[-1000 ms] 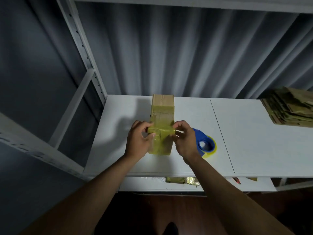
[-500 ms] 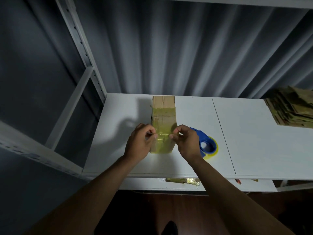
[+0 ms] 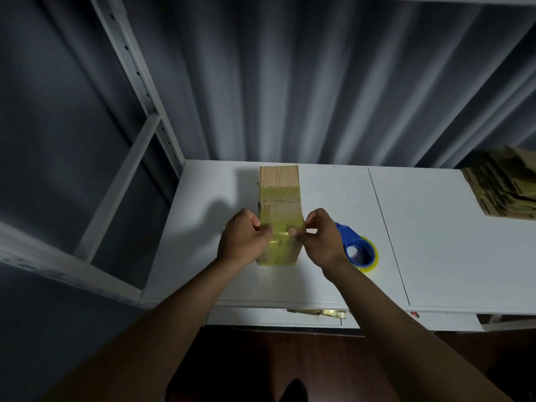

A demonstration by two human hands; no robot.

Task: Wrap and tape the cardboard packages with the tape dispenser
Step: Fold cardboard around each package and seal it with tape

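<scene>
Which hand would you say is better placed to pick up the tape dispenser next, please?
Probably the right hand: the blue tape dispenser lies on the white shelf just beside its wrist. The left hand is across the cardboard package. Both hands are pinching tape there.

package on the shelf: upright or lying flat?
Upright. The cardboard package stands on end on the white shelf, bare top above yellow tape, both hands at its sides.

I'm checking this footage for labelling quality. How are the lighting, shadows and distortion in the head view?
Head view: dim overall, light concentrated on the white shelf; the left hand and cardboard package cast soft shadows leftward; wide-angle bending curves the shelf frame; the stack of cardboard looks slightly smeared at the edge.
</scene>
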